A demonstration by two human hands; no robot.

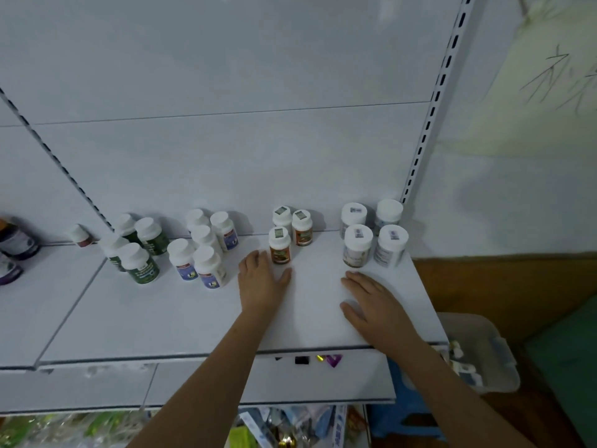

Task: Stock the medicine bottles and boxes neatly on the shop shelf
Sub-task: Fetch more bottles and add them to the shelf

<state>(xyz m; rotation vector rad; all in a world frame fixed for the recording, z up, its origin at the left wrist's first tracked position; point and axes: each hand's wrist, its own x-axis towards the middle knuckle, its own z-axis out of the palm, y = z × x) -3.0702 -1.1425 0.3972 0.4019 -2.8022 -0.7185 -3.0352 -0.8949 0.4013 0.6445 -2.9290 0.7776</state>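
Nearest, at five o'clock, a clear plastic bin (484,357) sits beside the shelf above a blue stool (407,412), and packets crowd the lower shelf (290,428) at six o'clock. Above them, both hands lie flat and relaxed on the white shelf board (161,318), holding nothing. The left hand (261,279) has its fingertips just beside the front orange-label bottle (280,245), at its one o'clock. The right hand (371,302) lies just short of the four pale-label bottles (373,234), at its twelve o'clock. Farther left stand the blue-label bottles (206,247) and the green-label bottles (135,250), both groups upright near the back panel. Purple-label jars (16,250) stand at nine o'clock.
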